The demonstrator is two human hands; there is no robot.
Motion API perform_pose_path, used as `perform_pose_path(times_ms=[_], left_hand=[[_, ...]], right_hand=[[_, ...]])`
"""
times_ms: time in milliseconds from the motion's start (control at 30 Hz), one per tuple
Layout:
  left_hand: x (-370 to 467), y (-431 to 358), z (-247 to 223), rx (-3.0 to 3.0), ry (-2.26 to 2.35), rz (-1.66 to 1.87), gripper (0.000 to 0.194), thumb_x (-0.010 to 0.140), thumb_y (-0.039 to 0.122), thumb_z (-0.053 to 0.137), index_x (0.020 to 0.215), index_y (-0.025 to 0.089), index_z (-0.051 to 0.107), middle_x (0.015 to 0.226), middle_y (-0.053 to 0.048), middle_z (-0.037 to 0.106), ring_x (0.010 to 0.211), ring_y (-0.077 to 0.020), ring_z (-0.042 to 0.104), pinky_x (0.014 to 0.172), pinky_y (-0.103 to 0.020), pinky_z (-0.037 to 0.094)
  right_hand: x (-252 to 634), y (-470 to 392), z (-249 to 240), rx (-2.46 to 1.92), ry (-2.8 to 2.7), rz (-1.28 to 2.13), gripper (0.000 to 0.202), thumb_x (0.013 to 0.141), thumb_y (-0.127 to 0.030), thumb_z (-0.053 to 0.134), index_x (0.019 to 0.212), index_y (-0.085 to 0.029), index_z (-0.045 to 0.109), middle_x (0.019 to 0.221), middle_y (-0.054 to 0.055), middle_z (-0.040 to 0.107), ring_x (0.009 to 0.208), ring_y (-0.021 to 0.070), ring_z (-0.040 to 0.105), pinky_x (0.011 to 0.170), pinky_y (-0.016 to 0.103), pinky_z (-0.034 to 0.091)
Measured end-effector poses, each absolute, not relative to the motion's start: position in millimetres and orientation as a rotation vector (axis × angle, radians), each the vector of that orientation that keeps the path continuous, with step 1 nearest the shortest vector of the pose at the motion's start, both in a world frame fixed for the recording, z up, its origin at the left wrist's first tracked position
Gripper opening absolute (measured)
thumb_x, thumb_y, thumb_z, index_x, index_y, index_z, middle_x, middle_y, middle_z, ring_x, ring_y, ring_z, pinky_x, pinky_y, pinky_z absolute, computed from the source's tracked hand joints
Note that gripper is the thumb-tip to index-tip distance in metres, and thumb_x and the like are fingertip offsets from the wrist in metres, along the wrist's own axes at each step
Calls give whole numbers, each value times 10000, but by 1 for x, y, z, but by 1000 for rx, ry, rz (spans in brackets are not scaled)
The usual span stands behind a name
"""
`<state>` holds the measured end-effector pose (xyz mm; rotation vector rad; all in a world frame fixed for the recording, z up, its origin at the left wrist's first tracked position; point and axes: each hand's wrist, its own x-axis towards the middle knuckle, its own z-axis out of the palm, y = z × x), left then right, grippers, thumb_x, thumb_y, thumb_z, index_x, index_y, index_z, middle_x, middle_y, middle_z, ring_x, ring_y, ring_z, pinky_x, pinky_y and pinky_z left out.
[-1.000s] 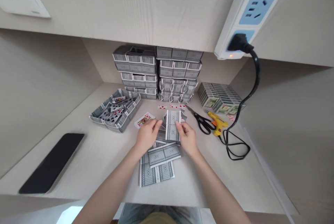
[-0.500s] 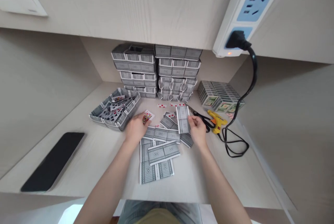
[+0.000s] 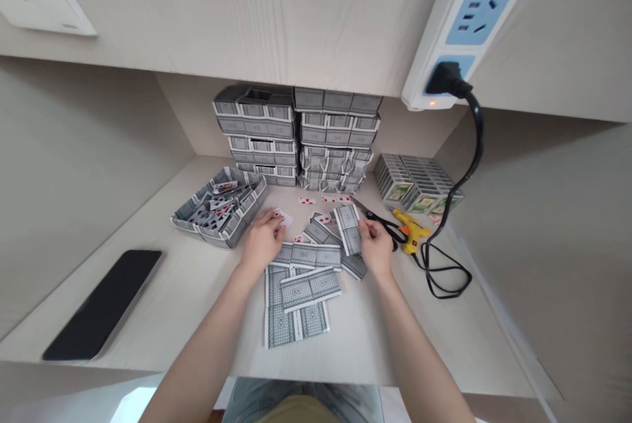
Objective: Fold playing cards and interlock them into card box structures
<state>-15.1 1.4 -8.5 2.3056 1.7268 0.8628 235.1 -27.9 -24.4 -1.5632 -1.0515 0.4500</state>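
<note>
My left hand is closed, its fingers curled over a playing card just above the desk; most of the card's face is hidden by the fingers and glare. Pinched at its right edge by my right hand is a panel of joined cards, grey patterned backs showing, tilted. Below and between my hands lie several more folded card panels, overlapping. One loose panel rests across a larger joined card piece nearer me. Small cut card pieces with red pips lie behind them.
A card-covered tray holding loose cards stands at left, near a black phone. Stacked card-made boxes fill the back. Scissors, a yellow glue gun with its cord, and card packs are at right. A power strip hangs above.
The card at my left hand has turned flatter, so its face figure shows less. The panel in my right hand has tilted, its top leaning left. My left hand has shifted slightly.
</note>
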Motion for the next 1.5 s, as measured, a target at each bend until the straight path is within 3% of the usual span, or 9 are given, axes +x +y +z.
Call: perform_pose_path(times_ms=[100, 233, 367, 567, 733, 1067, 1200, 1333, 1500], left_hand=[[-11, -6, 1, 2330, 1326, 807, 372, 728, 381, 575, 1070, 234, 592, 1268, -47, 487, 1249, -215, 335, 1034, -393, 279], [-8, -14, 5, 2302, 985, 529, 677, 555, 416, 720, 1176, 246, 511, 1332, -80, 412, 1276, -255, 276, 1034, -447, 249], [-9, -14, -1, 2305, 972, 482, 552, 585, 324, 719, 1103, 224, 557, 1331, -93, 407, 1251, -237, 323, 1033, -419, 260], [-2, -18, 8, 2411, 1008, 604, 517, 633, 295, 684, 1123, 232, 532, 1229, -80, 500, 1192, -232, 390, 1009, -419, 288], [5, -26, 24, 2430, 1019, 695, 532, 686, 270, 629, 1193, 251, 470, 1178, -51, 528, 1081, -201, 475, 959, -370, 355], [15, -35, 22, 2470, 1007, 758, 547, 729, 297, 570, 1251, 236, 418, 1248, -64, 473, 1135, -207, 428, 992, -366, 337], [13, -32, 25, 2511, 1077, 859, 491, 783, 329, 513, 1256, 256, 403, 1315, -59, 417, 1224, -225, 342, 1036, -428, 261], [-1, -17, 12, 2388, 1404, 964, 385, 857, 225, 346, 1235, 200, 410, 1299, -71, 428, 1246, -187, 322, 1043, -387, 267], [-19, 3, -16, 2197, 1843, 721, 470, 749, 220, 512, 1192, 83, 435, 1266, -196, 423, 1213, -296, 360, 1000, -437, 304]], right_hand=[[238, -28, -24, -1647, -1018, 368, 373, 729, -420, 484, 864, -100, 621, 691, 100, 657, 583, 192, 572, 558, 285, 413], [240, -29, -21, -1755, -1084, 264, 329, 739, -357, 455, 869, -111, 630, 683, 97, 659, 569, 195, 571, 564, 290, 407], [243, -32, -19, -1796, -1242, 58, 289, 765, -318, 439, 847, -130, 643, 691, 100, 651, 620, 210, 555, 608, 316, 408], [227, -41, -6, -1622, -1416, -208, 216, 798, -273, 470, 889, -171, 636, 887, 114, 633, 907, 252, 495, 820, 422, 376], [201, -49, 2, -1286, -1646, 259, 218, 797, -285, 510, 984, -227, 606, 941, 62, 613, 902, 196, 542, 805, 343, 435], [197, -46, -7, -1354, -1423, 489, 231, 701, -340, 602, 878, -194, 630, 871, 56, 633, 852, 200, 574, 791, 332, 426], [205, -43, -7, -1432, -1373, 455, 221, 734, -345, 544, 860, -180, 621, 868, 64, 629, 855, 205, 561, 790, 336, 413], [229, -39, -7, -1608, -1214, 271, 214, 723, -340, 521, 796, -161, 611, 802, 71, 620, 779, 214, 546, 736, 338, 404], [251, -35, -9, -1747, -1230, 9, 150, 691, -253, 518, 762, -150, 599, 764, 87, 592, 743, 225, 515, 731, 366, 383]])
